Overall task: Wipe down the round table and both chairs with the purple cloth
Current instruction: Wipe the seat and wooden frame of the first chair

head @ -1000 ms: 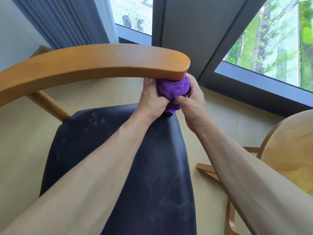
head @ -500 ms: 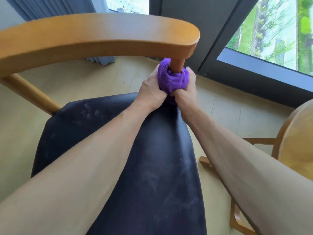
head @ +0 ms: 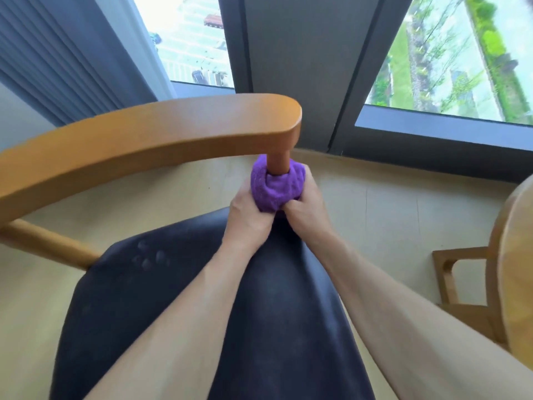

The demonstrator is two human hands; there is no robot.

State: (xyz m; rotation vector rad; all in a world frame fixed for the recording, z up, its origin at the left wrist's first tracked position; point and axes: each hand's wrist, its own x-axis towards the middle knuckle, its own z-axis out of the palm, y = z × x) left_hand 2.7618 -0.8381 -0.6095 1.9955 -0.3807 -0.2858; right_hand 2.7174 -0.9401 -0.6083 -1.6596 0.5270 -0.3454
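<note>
A wooden chair with a curved armrest (head: 150, 140) and a dark, dusty seat (head: 161, 298) fills the view. The purple cloth (head: 275, 187) is wrapped around the round post (head: 278, 163) under the armrest's end, just above the seat. My left hand (head: 248, 216) grips the cloth from the left and my right hand (head: 307, 210) grips it from the right, both squeezing it around the post. The edge of the round wooden table (head: 516, 269) shows at the far right.
Part of a second wooden chair's frame (head: 461, 281) stands by the table at the right. Dark window frames (head: 291, 67) and a grey curtain (head: 66, 59) line the wall beyond. Pale floor (head: 389, 215) lies between the chair and the table.
Both hands have slid the cloth down the post from just under the armrest toward the seat. More bare post shows above the cloth now.
</note>
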